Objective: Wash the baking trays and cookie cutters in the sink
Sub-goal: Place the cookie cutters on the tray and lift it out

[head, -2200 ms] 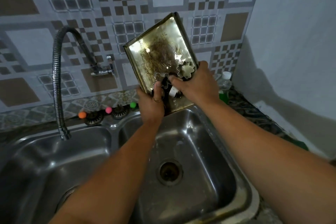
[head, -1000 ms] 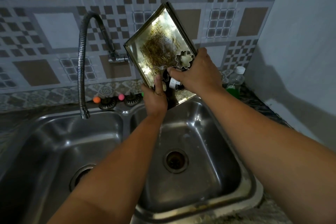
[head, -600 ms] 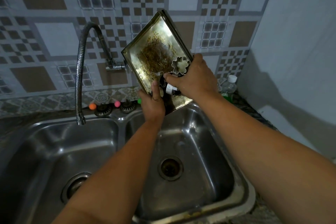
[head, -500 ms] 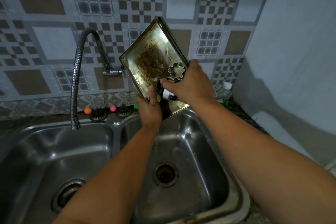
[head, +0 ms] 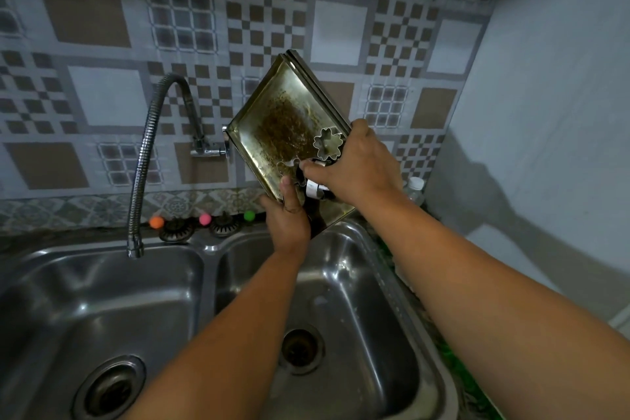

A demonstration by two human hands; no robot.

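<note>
A stack of metal baking trays (head: 272,112), the front one stained brown, stands tilted on edge above the back of the right sink basin (head: 344,286). My left hand (head: 286,215) grips the stack's lower edge, thumb on the front tray. My right hand (head: 358,164) holds the right side and pins metal cookie cutters against the tray: a flower-shaped cutter (head: 327,143) above the thumb, and other cutters (head: 315,186) partly hidden under the fingers.
A flexible chrome faucet (head: 146,153) hangs over the left basin (head: 102,300); no water is running. Two sink strainers (head: 197,227) and small coloured knobs (head: 156,222) sit on the back ledge. A plastic bottle (head: 414,189) stands behind my right wrist, by the right wall.
The trays and both hands keep the same hold. The view has tilted and shifted, so the stack sits slightly lower and the faucet further from the left edge.
</note>
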